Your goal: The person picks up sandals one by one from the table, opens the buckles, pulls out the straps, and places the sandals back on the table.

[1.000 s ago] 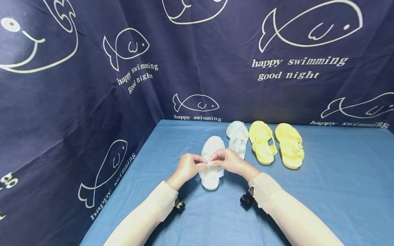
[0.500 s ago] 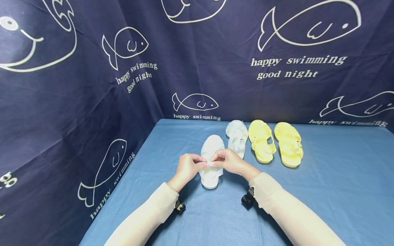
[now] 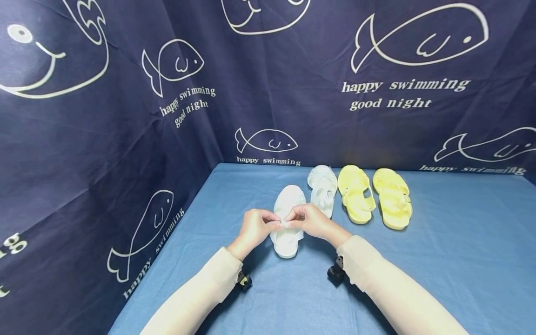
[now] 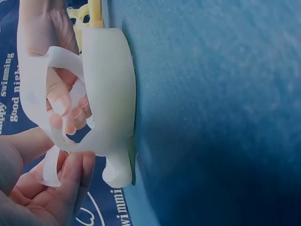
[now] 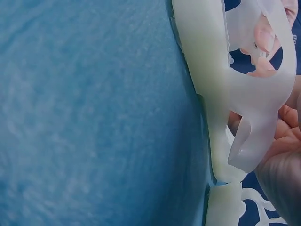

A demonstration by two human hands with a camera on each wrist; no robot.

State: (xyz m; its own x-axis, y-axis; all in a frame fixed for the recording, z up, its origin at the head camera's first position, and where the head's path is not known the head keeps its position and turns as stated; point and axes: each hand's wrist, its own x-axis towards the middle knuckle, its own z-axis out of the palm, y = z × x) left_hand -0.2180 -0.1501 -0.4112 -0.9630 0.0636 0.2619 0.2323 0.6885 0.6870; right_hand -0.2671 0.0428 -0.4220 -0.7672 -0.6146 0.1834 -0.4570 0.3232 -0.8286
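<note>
A white sandal (image 3: 289,197) lies on the blue cloth with its toe pointing away from me. Over its middle, my left hand (image 3: 256,227) pinches the sandal's strap (image 4: 51,167) from the left side. From the right, my right hand (image 3: 313,220) pinches the strap too, its fingertips almost meeting the left ones. In the left wrist view, fingers (image 4: 59,96) show through the openings in the upper. The right wrist view has the sandal's sole (image 5: 211,80) flat along the cloth. The fastening point is mostly hidden by fingers.
A second white sandal (image 3: 322,179) stands just behind and right of the first. Farther right are two yellow sandals, one (image 3: 354,186) beside the other (image 3: 392,204). A dark blue fish-print curtain (image 3: 268,83) hangs along the back and left edges of the blue cloth (image 3: 469,242).
</note>
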